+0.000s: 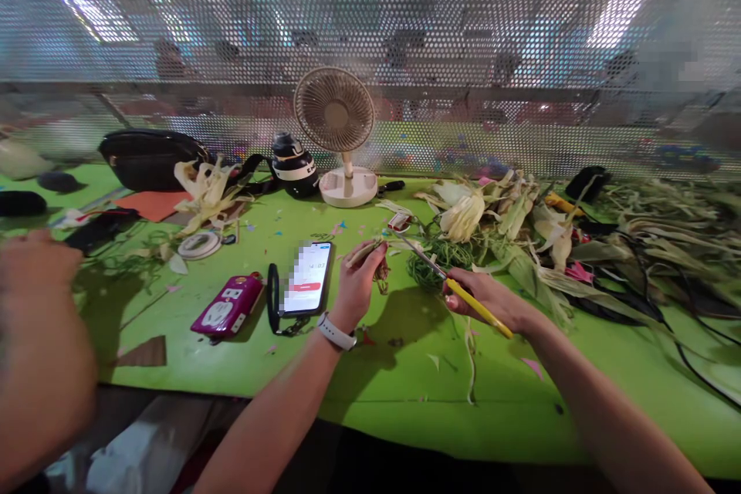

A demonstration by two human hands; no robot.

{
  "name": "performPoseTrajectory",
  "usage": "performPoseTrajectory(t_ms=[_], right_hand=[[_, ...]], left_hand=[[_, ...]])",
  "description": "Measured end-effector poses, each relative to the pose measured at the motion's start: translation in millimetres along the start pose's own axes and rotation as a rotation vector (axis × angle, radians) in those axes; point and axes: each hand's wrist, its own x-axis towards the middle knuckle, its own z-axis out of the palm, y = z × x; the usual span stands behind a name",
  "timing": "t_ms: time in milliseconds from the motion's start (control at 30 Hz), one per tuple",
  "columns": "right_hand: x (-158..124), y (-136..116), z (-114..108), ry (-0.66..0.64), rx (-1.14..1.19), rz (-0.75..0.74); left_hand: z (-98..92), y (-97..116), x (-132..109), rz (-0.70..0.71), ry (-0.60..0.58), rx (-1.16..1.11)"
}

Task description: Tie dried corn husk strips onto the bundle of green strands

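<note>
My left hand (357, 289), with a pale watch band on its wrist, pinches a small bundle of dry corn husk (366, 253) above the middle of the green table. Strands hang from the bundle below my fingers. To its right, my right hand (483, 295) is closed around a slim tool with a yellow handle (478, 309) and a thin metal front end. That metal end points up and left, apart from the bundle; its exact kind I cannot make out. Under and behind the tool lies a heap of green string-like strands (431, 262).
Corn husks (556, 235) and black cables (640, 270) cover the right side. Ahead stand a fan (336, 112) and a black bottle (294, 166). A lit phone (306, 278), a purple case (228, 306) and a tape roll (200, 245) lie left. Another person's arm (43, 355) reaches in.
</note>
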Motion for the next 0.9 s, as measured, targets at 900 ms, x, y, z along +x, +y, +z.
performPoseTrajectory(t_ms=[900], right_hand=[[1,3,1,-0.011,-0.006,0.012]], left_hand=[[-0.7,-7,2,0.138,0.032,0.123]])
